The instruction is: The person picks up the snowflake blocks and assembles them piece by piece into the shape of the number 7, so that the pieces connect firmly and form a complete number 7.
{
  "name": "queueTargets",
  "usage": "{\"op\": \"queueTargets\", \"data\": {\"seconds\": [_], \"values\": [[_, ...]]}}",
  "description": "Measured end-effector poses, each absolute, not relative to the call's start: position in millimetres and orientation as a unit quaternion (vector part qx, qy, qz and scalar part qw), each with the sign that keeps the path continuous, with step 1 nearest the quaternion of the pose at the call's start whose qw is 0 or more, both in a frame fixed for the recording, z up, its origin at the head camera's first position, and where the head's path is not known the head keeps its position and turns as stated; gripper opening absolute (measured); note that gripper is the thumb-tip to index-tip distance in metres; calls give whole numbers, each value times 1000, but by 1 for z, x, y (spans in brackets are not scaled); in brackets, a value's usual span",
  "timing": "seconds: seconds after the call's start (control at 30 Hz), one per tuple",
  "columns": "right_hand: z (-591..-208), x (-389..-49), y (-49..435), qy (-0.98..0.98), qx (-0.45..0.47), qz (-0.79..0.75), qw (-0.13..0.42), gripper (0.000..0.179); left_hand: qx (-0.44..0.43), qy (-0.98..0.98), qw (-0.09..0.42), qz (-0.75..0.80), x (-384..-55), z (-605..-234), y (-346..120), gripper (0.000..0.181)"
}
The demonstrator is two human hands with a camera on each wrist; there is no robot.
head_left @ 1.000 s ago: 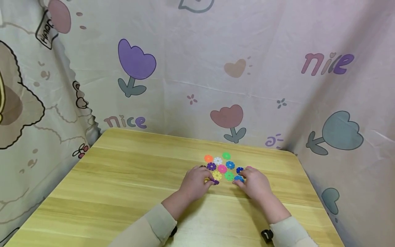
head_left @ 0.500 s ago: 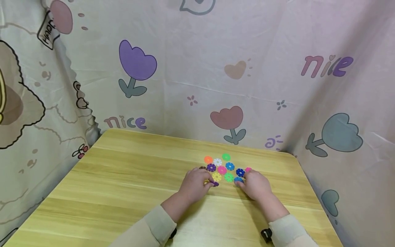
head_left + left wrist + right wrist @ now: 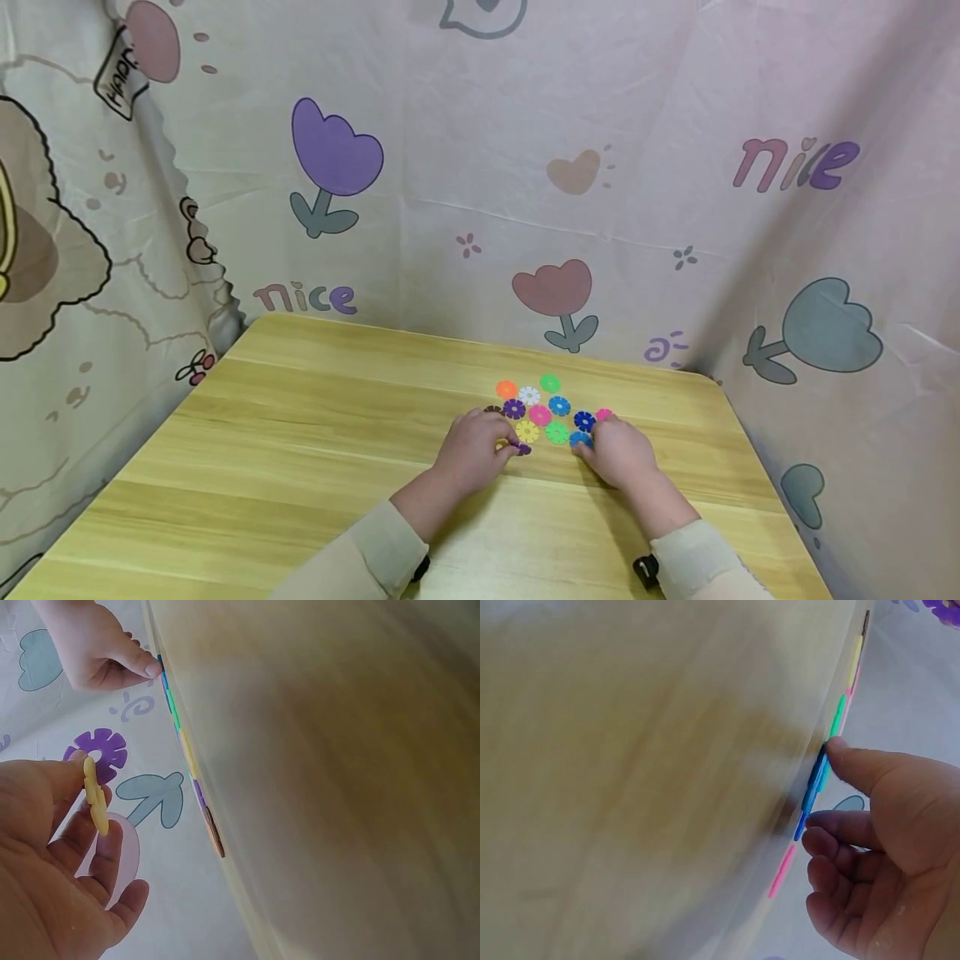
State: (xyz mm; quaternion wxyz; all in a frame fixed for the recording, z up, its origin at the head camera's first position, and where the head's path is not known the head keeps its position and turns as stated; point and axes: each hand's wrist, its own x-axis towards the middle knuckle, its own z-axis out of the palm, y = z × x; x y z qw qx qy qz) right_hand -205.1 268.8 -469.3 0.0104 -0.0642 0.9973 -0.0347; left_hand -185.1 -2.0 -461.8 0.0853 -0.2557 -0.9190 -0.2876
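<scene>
My left hand (image 3: 472, 450) pinches two notched snowflake discs, a purple one (image 3: 112, 752) and a yellow one (image 3: 96, 796), set at an angle to each other and overlapping, held above the table. On the right, my right hand (image 3: 621, 450) is down at the tabletop. Its thumb and index finger are at opposite edges of a light blue snowflake disc (image 3: 580, 439), and its other fingers are curled. A dark blue disc (image 3: 584, 421) lies right by the index finger, and a pink disc (image 3: 604, 414) sits just behind that hand.
Several more flat discs lie between and beyond the hands: orange (image 3: 507, 389), white (image 3: 528, 395), green (image 3: 550, 383), purple (image 3: 513, 408), pink (image 3: 539, 415) and yellow (image 3: 527, 431). A brown one (image 3: 492, 409) is partly hidden. A printed curtain (image 3: 450, 167) stands behind the wooden table (image 3: 300, 433).
My right hand has shifted off the dark blue disc, which now shows fully, and its thumb and index finger have come to the light blue disc. The left hand keeps its pinch, nearly still.
</scene>
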Motion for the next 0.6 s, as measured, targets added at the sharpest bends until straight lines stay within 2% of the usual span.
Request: {"op": "queueTargets", "data": {"seconds": [0.6], "values": [[-471,-205,269,994,-64,-80,38,37,-249,-922,82,-286,-184,-462,-2,6]]}}
